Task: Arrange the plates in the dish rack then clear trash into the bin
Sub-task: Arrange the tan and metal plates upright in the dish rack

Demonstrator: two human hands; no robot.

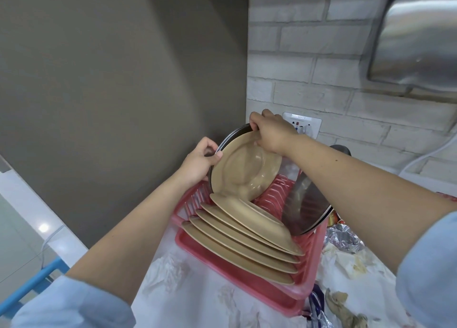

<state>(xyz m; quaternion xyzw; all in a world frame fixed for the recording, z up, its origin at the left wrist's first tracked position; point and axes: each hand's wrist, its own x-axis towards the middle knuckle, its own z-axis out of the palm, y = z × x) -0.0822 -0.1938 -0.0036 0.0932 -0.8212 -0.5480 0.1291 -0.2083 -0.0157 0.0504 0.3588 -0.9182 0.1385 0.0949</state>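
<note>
A pink dish rack (310,275) stands on the counter with several tan plates (237,238) leaning in a row in its slots. At the rack's far end a tan plate (247,169) stands tilted against a steel plate behind it, whose rim (230,136) shows. My left hand (200,164) grips the left rim of this pair. My right hand (270,132) grips the top rim. A steel lid or plate (306,209) leans in the rack's right side, under my right forearm.
Crumpled foil (343,236), stained paper (351,261) and brown scraps (343,308) lie right of the rack. White tissue (168,273) lies to its left. A wall socket (306,126) sits behind, a grey wall (111,80) at left and a steel hood (415,36) top right.
</note>
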